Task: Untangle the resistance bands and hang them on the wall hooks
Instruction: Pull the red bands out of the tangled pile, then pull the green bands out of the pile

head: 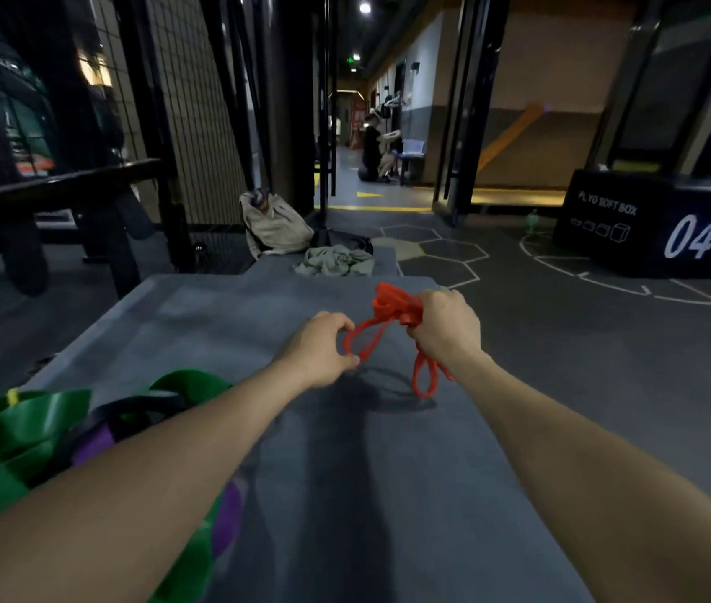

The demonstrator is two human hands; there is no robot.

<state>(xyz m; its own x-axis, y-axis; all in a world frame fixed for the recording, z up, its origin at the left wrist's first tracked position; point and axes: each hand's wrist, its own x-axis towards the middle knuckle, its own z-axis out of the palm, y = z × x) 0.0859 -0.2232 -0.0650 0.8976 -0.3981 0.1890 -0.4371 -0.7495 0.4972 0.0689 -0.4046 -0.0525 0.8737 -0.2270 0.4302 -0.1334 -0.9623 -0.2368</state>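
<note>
Resistance bands, counted by colour: one red band [392, 313], bunched and knotted, lifted above a grey padded platform [345, 450]; a heap [40, 433] at lower left with wide green band loops, a purple band, a black strap and thin yellow ties (exact number in the tangle not countable). Right hand [447, 330] fisted around the red bunch, fingers pressed together on it, two narrow loops dangling below the wrist. Left hand [323, 348] pinching one red loop between thumb and fingertips, drawn leftward from the knot. Red band flat, ribbon-like, matte rubber; green ones broader, glossy, curled. Shadow of loops on platform directly beneath. Platform surface smooth, matte, rectangular, stepped at far end. At the far end: one crumpled pale green cloth [334, 261]; one beige fabric bag [273, 226], open-topped, contents hidden. One black cube [645, 226] at right on the floor, lettered "PLYO SOFT BOX" and "04". Floor dark, marked with hexagon outlines.
</note>
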